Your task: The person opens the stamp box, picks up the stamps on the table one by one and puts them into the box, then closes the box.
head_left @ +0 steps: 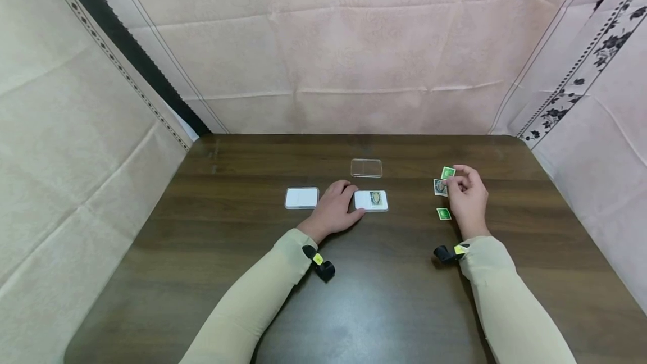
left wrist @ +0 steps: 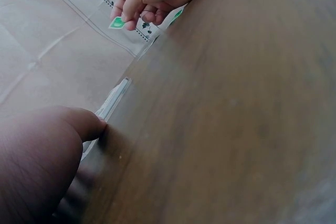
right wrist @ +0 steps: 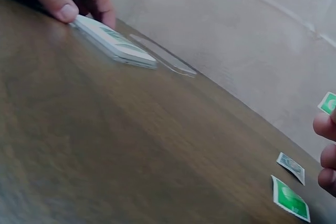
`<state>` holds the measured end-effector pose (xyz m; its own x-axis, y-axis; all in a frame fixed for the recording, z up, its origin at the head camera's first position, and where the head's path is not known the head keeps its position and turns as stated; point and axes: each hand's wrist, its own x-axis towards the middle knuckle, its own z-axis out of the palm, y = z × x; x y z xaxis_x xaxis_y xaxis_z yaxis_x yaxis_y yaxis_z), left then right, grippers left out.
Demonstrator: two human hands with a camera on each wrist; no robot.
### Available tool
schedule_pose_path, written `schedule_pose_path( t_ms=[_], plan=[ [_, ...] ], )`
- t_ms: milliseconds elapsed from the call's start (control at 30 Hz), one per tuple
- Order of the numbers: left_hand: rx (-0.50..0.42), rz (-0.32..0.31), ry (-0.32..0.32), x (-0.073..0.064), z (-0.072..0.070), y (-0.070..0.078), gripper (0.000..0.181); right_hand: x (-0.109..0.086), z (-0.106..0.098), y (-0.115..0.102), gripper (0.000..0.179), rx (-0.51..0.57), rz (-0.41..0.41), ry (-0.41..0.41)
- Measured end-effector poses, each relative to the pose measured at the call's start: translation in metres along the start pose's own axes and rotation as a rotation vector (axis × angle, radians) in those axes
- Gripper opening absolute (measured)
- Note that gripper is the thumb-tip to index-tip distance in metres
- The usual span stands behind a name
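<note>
Between thumb and fingers, my right hand (head_left: pixel 468 195) pinches a small green postage stamp (head_left: pixel 447 173), raised off the tabletop in the left wrist view. A grey stamp (head_left: pixel 440 187) and another green stamp (head_left: pixel 443 214) lie on the table beside that hand. My left hand (head_left: pixel 335 211) holds the left end of a flat white case (head_left: pixel 361 200), thumb at its near edge and fingers behind it. On the case's top lies a grey-green stamp (head_left: pixel 376 198), toward the right end.
A second flat white case (head_left: pixel 301 198) lies just left of my left hand. Behind the held case is a clear plastic lid (head_left: pixel 366 168). The brown wooden table (head_left: pixel 242 167) meets hanging pale cloth (head_left: pixel 354 72) at its back edge.
</note>
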<state>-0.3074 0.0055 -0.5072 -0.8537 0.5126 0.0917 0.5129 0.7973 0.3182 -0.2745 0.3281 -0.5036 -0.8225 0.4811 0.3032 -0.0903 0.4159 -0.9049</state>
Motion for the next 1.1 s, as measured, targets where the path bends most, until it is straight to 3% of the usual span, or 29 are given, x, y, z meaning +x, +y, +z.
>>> schedule_pose_path(
  t_ms=[167,600,1100],
  plan=[
    [-0.001,0.001,0.005,0.000,0.000,0.000,0.063,-0.004,0.004,-0.004,0.026,0.010,0.001,-0.032],
    [-0.001,-0.008,0.000,0.000,-0.001,0.001,0.063,-0.020,0.023,-0.014,0.024,0.040,-0.117,-0.130],
    [-0.006,-0.015,-0.003,-0.001,-0.002,0.003,0.063,-0.033,0.043,-0.022,0.023,0.020,-0.172,-0.148]
  ],
)
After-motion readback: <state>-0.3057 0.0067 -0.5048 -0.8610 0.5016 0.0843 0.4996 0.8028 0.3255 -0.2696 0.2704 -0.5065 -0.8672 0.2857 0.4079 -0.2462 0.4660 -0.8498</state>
